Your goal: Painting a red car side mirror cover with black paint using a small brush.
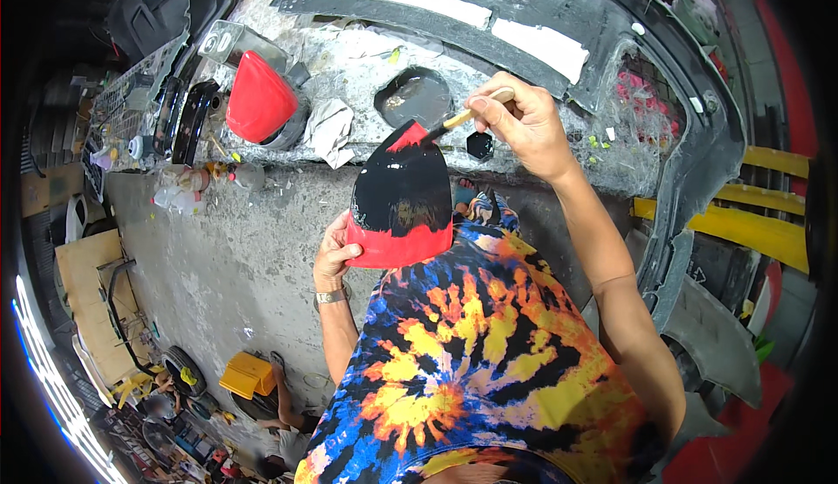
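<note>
Packages and labels visible from the head view.

(a) Three white rectangular strips (428,0), label-like, lie in a row along the upper edge of the black bumper (611,13); any print on them cannot be made out.

(b) A small white sticker (696,104) sits near the bumper's right edge.

(c) A clear plastic box (223,43), tilted, rests at the far left end of the concrete ledge (367,56).

(d) Clear plastic bottles (175,194) cluster at the ledge's front left corner, lying on their sides.

(e) A yellow box (247,372) stands on the floor (227,266) below the ledge.

(f) Flattened brown cardboard (87,292) lies on the floor's left side.

No screens or signs are seen.
</note>
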Demonstrator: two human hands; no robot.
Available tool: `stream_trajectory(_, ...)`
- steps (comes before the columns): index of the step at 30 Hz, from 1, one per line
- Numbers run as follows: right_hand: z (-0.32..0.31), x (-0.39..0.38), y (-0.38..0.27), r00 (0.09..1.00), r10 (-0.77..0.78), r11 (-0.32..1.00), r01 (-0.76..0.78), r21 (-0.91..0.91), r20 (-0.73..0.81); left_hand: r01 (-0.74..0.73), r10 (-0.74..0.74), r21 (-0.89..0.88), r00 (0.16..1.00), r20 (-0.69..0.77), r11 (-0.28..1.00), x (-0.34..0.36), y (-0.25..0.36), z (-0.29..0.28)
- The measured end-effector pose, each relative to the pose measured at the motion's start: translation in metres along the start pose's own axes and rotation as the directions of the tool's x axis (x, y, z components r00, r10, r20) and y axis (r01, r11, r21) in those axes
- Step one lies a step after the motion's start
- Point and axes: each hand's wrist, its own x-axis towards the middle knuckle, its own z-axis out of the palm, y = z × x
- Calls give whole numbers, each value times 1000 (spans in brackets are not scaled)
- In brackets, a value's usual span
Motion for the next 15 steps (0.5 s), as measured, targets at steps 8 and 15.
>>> stream_trajectory(8, 5, 23, 22, 998, 0, 993, 7, -115, 61, 8, -8, 41, 1000, 8, 999, 0, 5, 1)
stream_trajectory(15, -1, 27, 6, 933, -14, 957, -92, 274, 360, 45, -49, 65, 997, 54, 997, 4, 14, 1)
